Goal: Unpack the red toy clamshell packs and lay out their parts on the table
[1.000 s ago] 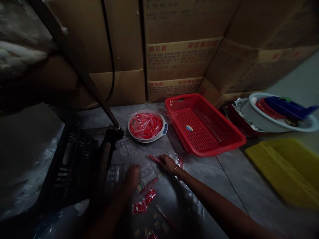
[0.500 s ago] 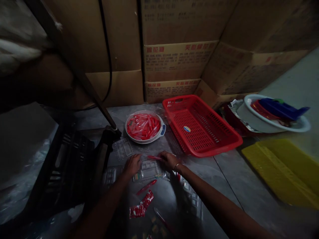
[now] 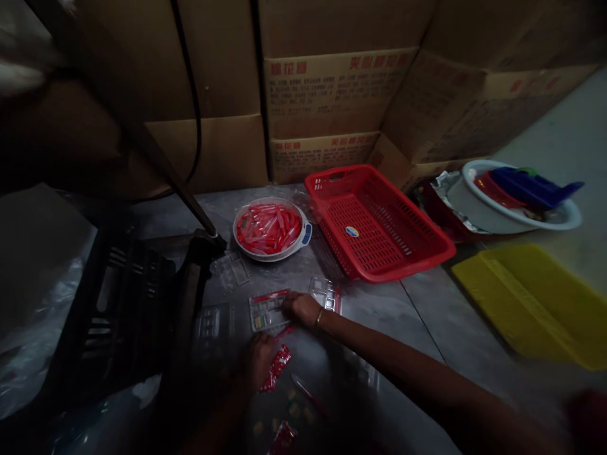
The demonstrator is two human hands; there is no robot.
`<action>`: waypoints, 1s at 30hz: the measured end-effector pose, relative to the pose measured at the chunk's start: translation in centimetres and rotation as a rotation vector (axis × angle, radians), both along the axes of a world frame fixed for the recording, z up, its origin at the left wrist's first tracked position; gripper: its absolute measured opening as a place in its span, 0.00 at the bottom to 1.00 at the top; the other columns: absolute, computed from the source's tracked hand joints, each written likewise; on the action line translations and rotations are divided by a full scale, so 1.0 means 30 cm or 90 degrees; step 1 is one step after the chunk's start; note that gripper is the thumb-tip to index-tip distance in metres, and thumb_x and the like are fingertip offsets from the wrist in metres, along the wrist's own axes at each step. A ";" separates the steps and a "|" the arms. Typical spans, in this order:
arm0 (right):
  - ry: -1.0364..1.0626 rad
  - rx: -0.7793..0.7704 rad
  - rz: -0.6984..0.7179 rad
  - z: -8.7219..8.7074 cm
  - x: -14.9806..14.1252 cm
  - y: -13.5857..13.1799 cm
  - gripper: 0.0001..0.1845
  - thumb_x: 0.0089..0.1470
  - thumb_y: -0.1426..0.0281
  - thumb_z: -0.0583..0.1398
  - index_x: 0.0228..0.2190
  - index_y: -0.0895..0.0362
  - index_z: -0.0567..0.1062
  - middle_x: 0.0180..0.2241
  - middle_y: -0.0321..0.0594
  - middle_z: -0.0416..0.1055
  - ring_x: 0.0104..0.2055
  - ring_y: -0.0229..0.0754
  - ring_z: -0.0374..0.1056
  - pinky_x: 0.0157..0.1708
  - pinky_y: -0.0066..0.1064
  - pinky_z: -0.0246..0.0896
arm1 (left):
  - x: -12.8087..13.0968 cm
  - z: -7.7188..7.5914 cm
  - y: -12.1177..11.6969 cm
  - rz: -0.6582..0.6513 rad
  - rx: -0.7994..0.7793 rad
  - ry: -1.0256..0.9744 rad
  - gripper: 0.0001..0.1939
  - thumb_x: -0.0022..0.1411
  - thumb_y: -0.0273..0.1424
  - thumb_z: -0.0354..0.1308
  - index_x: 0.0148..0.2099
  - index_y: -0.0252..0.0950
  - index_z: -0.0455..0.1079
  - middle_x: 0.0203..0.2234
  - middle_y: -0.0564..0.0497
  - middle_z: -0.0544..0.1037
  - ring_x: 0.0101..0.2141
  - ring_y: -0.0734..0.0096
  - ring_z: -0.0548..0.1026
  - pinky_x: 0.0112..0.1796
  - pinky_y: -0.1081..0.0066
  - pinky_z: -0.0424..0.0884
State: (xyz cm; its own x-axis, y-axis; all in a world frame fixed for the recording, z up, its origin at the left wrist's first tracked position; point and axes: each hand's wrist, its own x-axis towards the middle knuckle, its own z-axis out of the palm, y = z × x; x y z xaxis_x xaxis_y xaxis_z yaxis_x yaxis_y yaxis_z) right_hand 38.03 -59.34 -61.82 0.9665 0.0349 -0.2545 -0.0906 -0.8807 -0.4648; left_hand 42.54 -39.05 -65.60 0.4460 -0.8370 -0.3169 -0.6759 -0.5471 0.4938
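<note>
My right hand point(image 3: 302, 309) rests over the right side of a clear compartment tray point(image 3: 258, 309), fingers curled down and pressed together; what they pinch is hidden. A red pen-shaped stick point(image 3: 270, 295) lies along that tray's top slot, and a small yellow-green piece point(image 3: 258, 322) sits at its lower left. Nearer me is my left hand point(image 3: 260, 357), dim, its fingers curled in beside a second red stick point(image 3: 284, 332) and a red patterned packet point(image 3: 277, 370). Whether it grips either one is unclear. Another clear tray point(image 3: 325, 294) lies right of my right hand.
Red sticks fill a white round dish point(image 3: 265, 256) behind the trays. Beside it stands a red basket point(image 3: 379, 227). A black crate point(image 3: 123, 303) is on the left, a yellow lid-like slab point(image 3: 526, 309) on the right. Cardboard boxes point(image 3: 327, 95) line the back.
My right hand has moved left from beside the tray onto it, and its red stick now lies in the top slot. My left hand has come back toward me, to the packets. The view has tilted down.
</note>
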 end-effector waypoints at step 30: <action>0.147 0.075 -0.191 0.048 -0.781 -0.242 0.11 0.55 0.73 0.55 0.37 0.54 0.76 0.40 0.43 0.73 0.40 0.42 0.68 0.43 0.32 0.60 | -0.413 0.044 -0.339 -0.047 0.125 0.133 0.16 0.60 0.23 0.48 0.50 0.37 0.65 0.47 0.45 0.74 0.45 0.66 0.73 0.42 0.72 0.65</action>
State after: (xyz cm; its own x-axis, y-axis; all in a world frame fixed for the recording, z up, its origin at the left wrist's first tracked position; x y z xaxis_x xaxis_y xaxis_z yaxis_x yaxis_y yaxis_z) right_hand 14.61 -66.62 -60.39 0.8556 -0.1984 -0.4781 -0.4503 -0.7408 -0.4985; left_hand 30.13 -49.24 -64.28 0.2944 -0.7787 -0.5541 -0.6125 -0.5988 0.5161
